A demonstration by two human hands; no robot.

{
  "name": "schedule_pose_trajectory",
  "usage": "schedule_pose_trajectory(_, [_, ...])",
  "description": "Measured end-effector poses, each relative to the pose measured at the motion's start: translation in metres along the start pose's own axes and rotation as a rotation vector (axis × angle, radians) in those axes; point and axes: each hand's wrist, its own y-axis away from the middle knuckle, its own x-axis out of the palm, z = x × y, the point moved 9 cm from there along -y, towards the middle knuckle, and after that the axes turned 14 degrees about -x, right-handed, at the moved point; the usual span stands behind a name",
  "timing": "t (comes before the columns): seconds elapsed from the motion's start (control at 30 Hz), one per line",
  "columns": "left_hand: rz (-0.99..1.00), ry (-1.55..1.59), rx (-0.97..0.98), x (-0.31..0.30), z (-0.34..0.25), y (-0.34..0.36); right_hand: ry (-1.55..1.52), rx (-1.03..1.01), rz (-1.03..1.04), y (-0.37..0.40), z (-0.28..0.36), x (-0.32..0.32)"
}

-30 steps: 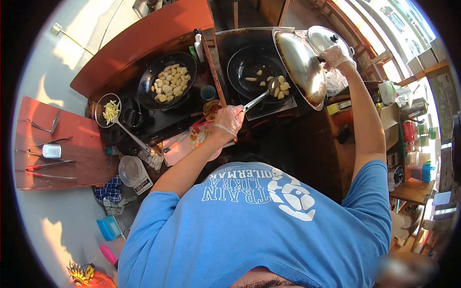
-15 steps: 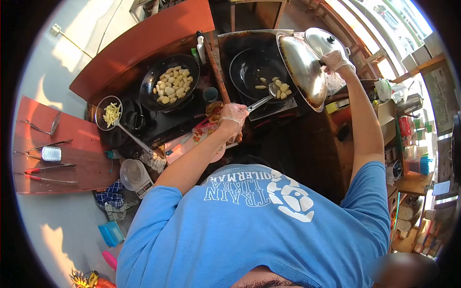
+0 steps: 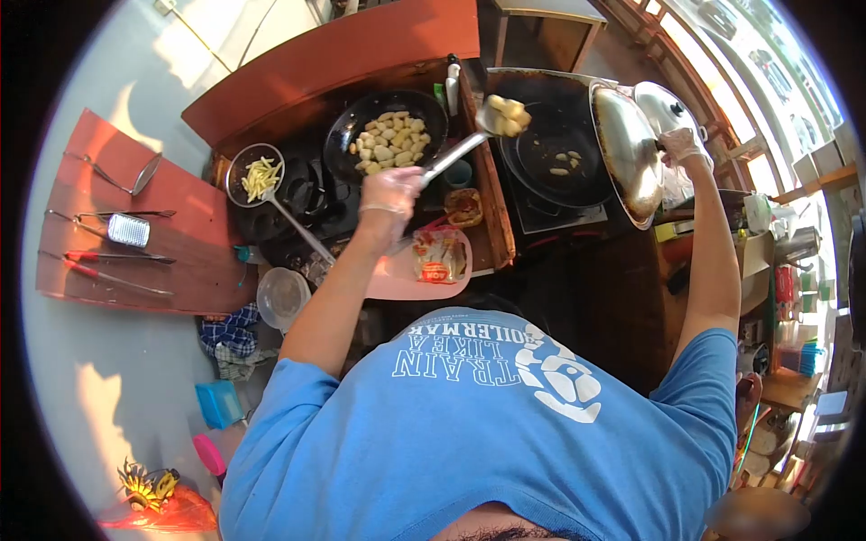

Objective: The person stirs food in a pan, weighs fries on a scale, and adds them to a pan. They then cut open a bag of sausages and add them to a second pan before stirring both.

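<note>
My left hand (image 3: 390, 197), in a clear plastic glove, is closed round the handle of a metal ladle (image 3: 456, 155). Pale yellowish food chunks (image 3: 511, 117) fill its bowl, raised above the left rim of the right-hand wok (image 3: 532, 185). A few small pieces (image 3: 561, 164) lie in that wok. More chunks (image 3: 392, 142) sit in the left-hand wok (image 3: 339, 128), just beyond my left hand. My right hand (image 3: 684, 147), also gloved, grips the knob of a large, browned metal lid (image 3: 627, 149), held tilted beside the right-hand wok.
A wire strainer (image 3: 255, 180) with pale strips rests at left. A pink board (image 3: 388, 284) carries a food packet (image 3: 436, 257). Tongs (image 3: 122, 260) lie on a red side table (image 3: 189, 284). Another lidded pot (image 3: 663, 101) stands behind the large lid. A wooden divider (image 3: 492, 203) separates the woks.
The ladle has come up out of the right-hand wok with chunks in it, moving left toward the other wok. My right hand still holds the lid. The view has shifted.
</note>
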Motion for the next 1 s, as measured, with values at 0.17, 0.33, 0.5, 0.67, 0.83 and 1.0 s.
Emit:
schedule_pose_trajectory(0.17, [-0.401, -0.403, 0.293, -0.119, -0.032, 0.007, 0.054, -0.015, -0.053, -0.021, 0.009, 0.016])
schedule_pose_trajectory(0.33, [-0.618, -0.941, 0.515, -0.132, -0.035, 0.018, -0.286, 0.166, 0.149, -0.039, 0.008, 0.042])
schedule_pose_trajectory(0.5, [-0.701, -1.45, 0.841, -0.081, -0.048, 0.048, -0.069, 0.031, 0.301, -0.044, 0.036, 0.006])
schedule_pose_trajectory(0.67, [-0.788, -1.087, 0.694, -0.089, -0.08, 0.054, -0.19, 0.138, 0.302, -0.031, 0.019, 0.019])
schedule_pose_trajectory(0.83, [-0.498, -0.781, 0.597, -0.008, -0.09, 0.048, -0.027, 0.109, 0.304, -0.021, 0.022, -0.001])
schedule_pose_trajectory(1.0, [-0.29, -1.176, 0.645, 0.137, -0.044, 0.0, -0.101, 0.132, 0.335, -0.013, 0.012, 0.001])
